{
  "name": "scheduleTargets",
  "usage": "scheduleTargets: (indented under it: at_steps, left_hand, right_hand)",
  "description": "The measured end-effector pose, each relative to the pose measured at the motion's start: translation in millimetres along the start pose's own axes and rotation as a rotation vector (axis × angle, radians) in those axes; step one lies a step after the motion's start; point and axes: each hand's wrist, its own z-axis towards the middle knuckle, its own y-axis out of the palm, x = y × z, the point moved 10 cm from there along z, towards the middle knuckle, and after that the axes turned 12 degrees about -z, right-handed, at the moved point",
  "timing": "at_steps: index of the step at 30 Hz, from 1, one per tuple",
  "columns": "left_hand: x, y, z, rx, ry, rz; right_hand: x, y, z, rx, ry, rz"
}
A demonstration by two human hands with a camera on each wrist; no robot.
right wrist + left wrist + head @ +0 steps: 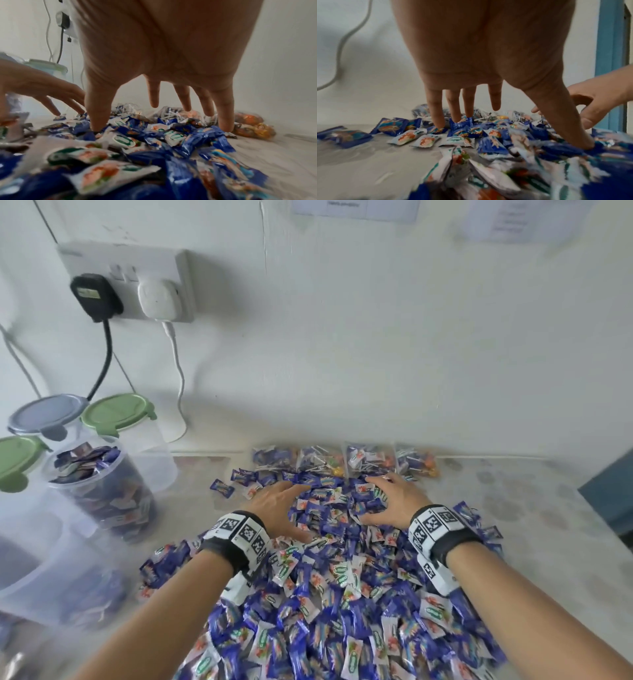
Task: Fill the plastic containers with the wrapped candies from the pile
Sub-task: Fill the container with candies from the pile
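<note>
Head view takes in the pale tabletop [513, 498] first, and spread across it a huge pile of wrapped candies [342, 594], blue and white wrappers running from the near edge up to clear lollipop bags [346, 460] against the wall. Off to the left stand the plastic containers [102, 484]: one open and filled nearly to its rim with candies, closed ones with green lids [118, 412] and a grey-blue lid [48, 412] behind and beside it. On the wall above, a socket plate [126, 282] carries a black plug and a white one. Both hands are planted on the far part of the pile, palms down. Left hand [277, 505] has fingers spread and straight, tips pressing into wrappers, gripping nothing. Right hand [387, 501] mirrors it just beside, fingers splayed, thumb [97, 108] dug into the candies, nothing clasped.
</note>
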Motion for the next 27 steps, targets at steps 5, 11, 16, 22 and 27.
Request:
scheduleTargets:
  at_steps: [5, 11, 16, 22, 27]
  left_hand:
    - [7.0, 4.0, 25.6, -0.042, 0.007, 0.158]
    - [7.5, 11.3, 40.3, -0.088, 0.004, 0.25]
    - [10.3, 11.6, 42.2, -0.065, 0.032, 0.287]
    - [23.5, 13.5, 33.5, -0.053, 0.08, 0.339]
    - [28.1, 15.7, 28.8, -0.045, 0.111, 0.359]
  right_hand:
    - [14.5, 14.7, 16.0, -0.109, 0.046, -0.021]
    - [16.8, 23.8, 24.7, -0.134, 0.026, -0.053]
    - [10.3, 17.6, 22.1, -0.081, -0.005, -0.085]
    - [-3.1, 20.9, 19.6, -0.044, -0.048, -0.109]
    - [-12.4, 14.2, 13.5, 0.023, -0.065, -0.112]
